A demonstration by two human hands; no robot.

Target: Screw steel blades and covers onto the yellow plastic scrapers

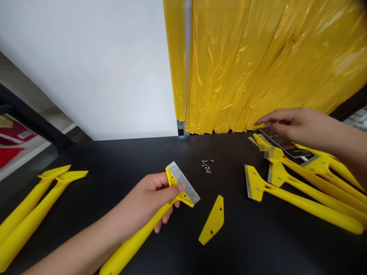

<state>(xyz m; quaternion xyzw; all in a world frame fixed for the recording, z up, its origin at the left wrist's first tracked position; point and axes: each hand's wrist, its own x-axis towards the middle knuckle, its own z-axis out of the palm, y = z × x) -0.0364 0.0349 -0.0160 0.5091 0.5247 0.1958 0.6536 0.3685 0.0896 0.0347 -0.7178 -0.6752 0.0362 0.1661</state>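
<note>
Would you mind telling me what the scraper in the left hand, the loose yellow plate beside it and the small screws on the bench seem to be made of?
The scraper handle in the left hand looks like moulded yellow plastic with a smooth, slight sheen. Its blade looks like bare grey steel. The loose yellow plate appears to be matching plastic. The small screws glint like metal, but the exact alloy cannot be told.

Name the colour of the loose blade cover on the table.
The blade cover is bright yellow, shown best in the head view.

white wall panel (86,68) | yellow plastic sheeting (246,65) | black tabletop (258,244) | black frame (34,118) | red packaging (14,133)
</note>
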